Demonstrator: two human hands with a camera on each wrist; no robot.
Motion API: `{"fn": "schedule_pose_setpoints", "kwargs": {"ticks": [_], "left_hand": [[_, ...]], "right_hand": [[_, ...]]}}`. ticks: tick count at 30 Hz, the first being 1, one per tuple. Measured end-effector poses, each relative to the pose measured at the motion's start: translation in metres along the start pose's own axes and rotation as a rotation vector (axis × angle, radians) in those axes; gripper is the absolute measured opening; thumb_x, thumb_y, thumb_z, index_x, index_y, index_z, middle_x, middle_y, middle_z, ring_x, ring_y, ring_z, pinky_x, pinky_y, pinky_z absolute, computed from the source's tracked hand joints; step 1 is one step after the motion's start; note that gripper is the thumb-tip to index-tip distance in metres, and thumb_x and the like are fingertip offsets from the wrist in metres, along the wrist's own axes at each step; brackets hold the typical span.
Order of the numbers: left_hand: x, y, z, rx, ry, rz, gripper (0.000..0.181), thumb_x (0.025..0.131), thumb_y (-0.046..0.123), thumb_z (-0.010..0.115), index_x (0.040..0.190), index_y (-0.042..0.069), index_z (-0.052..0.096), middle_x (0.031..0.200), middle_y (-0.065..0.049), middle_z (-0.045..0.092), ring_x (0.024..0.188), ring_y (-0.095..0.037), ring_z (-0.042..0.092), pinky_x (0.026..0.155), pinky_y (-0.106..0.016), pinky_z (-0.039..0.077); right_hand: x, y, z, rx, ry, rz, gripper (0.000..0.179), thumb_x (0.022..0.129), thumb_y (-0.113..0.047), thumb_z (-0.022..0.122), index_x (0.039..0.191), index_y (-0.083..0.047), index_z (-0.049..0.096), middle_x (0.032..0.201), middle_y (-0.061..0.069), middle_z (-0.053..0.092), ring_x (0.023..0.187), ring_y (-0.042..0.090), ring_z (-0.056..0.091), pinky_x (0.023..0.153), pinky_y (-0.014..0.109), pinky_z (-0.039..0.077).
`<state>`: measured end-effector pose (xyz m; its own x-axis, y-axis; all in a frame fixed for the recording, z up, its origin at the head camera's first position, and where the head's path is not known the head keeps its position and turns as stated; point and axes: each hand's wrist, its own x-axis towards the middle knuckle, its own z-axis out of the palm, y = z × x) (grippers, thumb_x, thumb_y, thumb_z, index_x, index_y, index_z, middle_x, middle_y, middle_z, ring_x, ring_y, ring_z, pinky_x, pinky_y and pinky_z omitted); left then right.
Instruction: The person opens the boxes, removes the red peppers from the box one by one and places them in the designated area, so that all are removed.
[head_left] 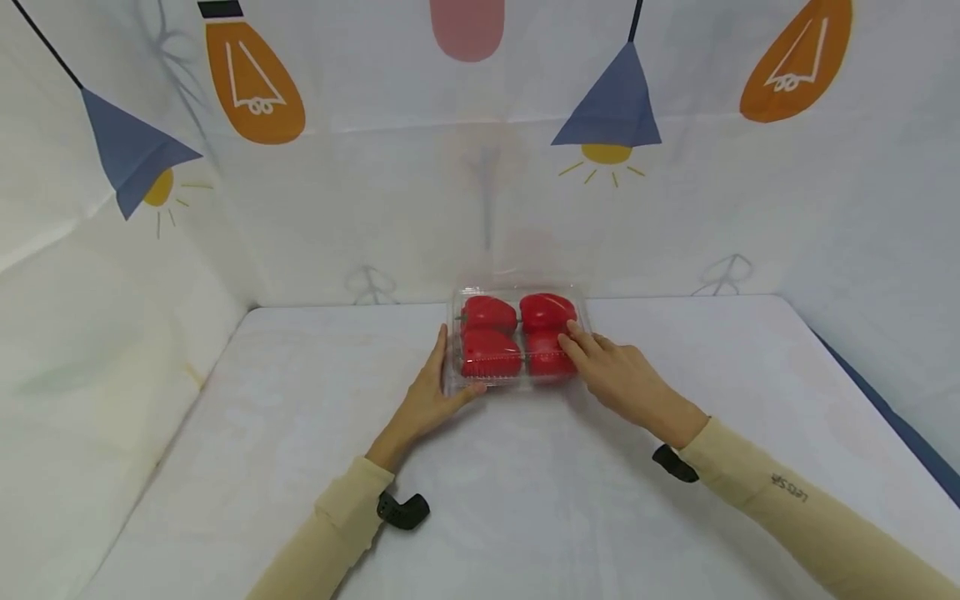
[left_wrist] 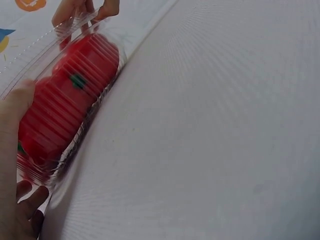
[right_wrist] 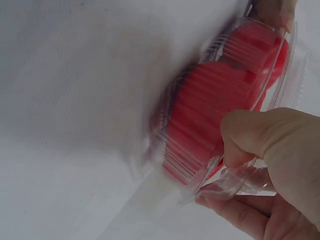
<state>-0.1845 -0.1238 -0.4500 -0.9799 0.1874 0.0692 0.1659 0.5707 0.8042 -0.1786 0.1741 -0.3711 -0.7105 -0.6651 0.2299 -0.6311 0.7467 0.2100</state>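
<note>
A clear plastic clamshell container [head_left: 487, 385] stands at the table's far edge. Several glossy red pieces [head_left: 491, 354], shaped like peppers or tomatoes, fill it; green stem parts show through the ribbed side in the left wrist view. My left hand [head_left: 427, 408] holds the container's left end, thumb at the front corner and fingers along the side. At the right end, my right hand [head_left: 618, 379] pinches the thin clear rim [right_wrist: 212, 167] between thumb and fingers, as the right wrist view shows. Whether the lid is latched I cannot tell.
A white-covered table [head_left: 525, 500] lies beneath the container. Behind it hangs a white cloth [head_left: 405, 208] printed with lamps and bulbs, with more cloth at both sides. Dark wrist devices [head_left: 403, 511] sit below both sleeves.
</note>
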Motion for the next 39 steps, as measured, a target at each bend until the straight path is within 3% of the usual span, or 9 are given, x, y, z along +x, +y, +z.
{"fn": "schedule_pose_setpoints", "kwargs": {"ticks": [5,12,17,22,25,30,33,36,39], "left_hand": [[-0.002,0.000,0.000,-0.015,0.007,0.009,0.106,0.077,0.057,0.068,0.150,0.035,-0.006,0.159,0.001,0.010,0.146,-0.023,0.015,0.114,-0.054,0.025],[-0.002,0.001,0.001,-0.024,-0.003,0.009,0.106,0.077,0.057,0.068,0.150,0.037,-0.007,0.159,0.004,0.010,0.147,-0.022,0.015,0.114,-0.054,0.024],[-0.002,0.002,0.001,-0.038,-0.012,0.012,0.106,0.078,0.055,0.069,0.151,0.035,-0.005,0.159,0.003,0.011,0.147,-0.023,0.016,0.114,-0.054,0.024],[-0.003,0.001,0.002,-0.047,-0.012,0.009,0.106,0.078,0.052,0.070,0.151,0.031,-0.003,0.159,0.001,0.016,0.147,-0.022,0.016,0.116,-0.052,0.021],[-0.002,0.000,0.004,-0.048,-0.011,0.031,0.106,0.078,0.052,0.070,0.151,0.032,-0.004,0.158,0.002,0.019,0.146,-0.020,0.017,0.116,-0.051,0.020],[-0.003,-0.001,0.005,-0.044,-0.003,0.040,0.107,0.077,0.054,0.070,0.151,0.032,-0.004,0.157,0.004,0.023,0.146,-0.018,0.018,0.116,-0.050,0.021],[-0.004,0.000,0.004,-0.040,0.001,0.038,0.107,0.077,0.054,0.070,0.151,0.032,-0.004,0.156,0.006,0.024,0.146,-0.017,0.019,0.116,-0.050,0.021],[-0.003,0.000,0.003,-0.035,0.004,0.047,0.107,0.077,0.053,0.070,0.152,0.029,-0.003,0.155,0.006,0.025,0.146,-0.018,0.019,0.116,-0.051,0.021],[-0.002,0.000,0.003,-0.033,0.005,0.054,0.108,0.077,0.052,0.071,0.153,0.026,-0.002,0.155,0.006,0.025,0.145,-0.019,0.020,0.116,-0.052,0.021]], "right_hand": [[-0.002,0.012,0.002,0.144,0.019,0.050,0.066,0.076,-0.007,0.072,0.137,-0.006,0.046,0.143,0.016,0.045,0.108,0.036,0.061,0.057,0.033,0.055],[-0.008,0.028,0.011,0.339,0.234,0.059,0.059,0.078,-0.012,0.070,0.133,-0.008,0.049,0.141,0.010,0.046,0.111,0.029,0.058,0.075,0.042,0.057],[-0.006,0.038,0.010,0.510,0.371,0.140,0.057,0.079,-0.003,0.069,0.132,-0.008,0.048,0.139,0.009,0.047,0.103,0.022,0.061,0.076,0.035,0.058],[0.004,0.049,0.006,0.713,0.465,0.220,0.062,0.081,0.002,0.068,0.136,-0.008,0.043,0.135,0.009,0.050,0.108,0.025,0.061,0.084,0.014,0.051],[0.011,0.052,-0.001,0.844,0.495,0.252,0.061,0.082,0.004,0.066,0.136,-0.005,0.040,0.134,0.012,0.049,0.112,0.029,0.058,0.086,0.006,0.045],[0.026,0.050,-0.024,0.959,0.486,0.288,0.055,0.087,0.006,0.059,0.136,0.006,0.034,0.134,0.023,0.044,0.119,0.040,0.048,0.088,0.005,0.043],[0.037,0.051,-0.032,0.978,0.452,0.315,0.053,0.089,0.005,0.057,0.136,0.008,0.032,0.136,0.024,0.042,0.123,0.040,0.046,0.092,0.012,0.045],[0.046,0.057,-0.031,0.993,0.428,0.327,0.056,0.090,0.004,0.055,0.139,0.006,0.029,0.140,0.024,0.040,0.128,0.040,0.043,0.099,0.033,0.048],[0.054,0.067,-0.018,1.023,0.420,0.335,0.062,0.090,0.005,0.054,0.144,0.003,0.024,0.145,0.022,0.037,0.132,0.039,0.040,0.100,0.055,0.042]]}}
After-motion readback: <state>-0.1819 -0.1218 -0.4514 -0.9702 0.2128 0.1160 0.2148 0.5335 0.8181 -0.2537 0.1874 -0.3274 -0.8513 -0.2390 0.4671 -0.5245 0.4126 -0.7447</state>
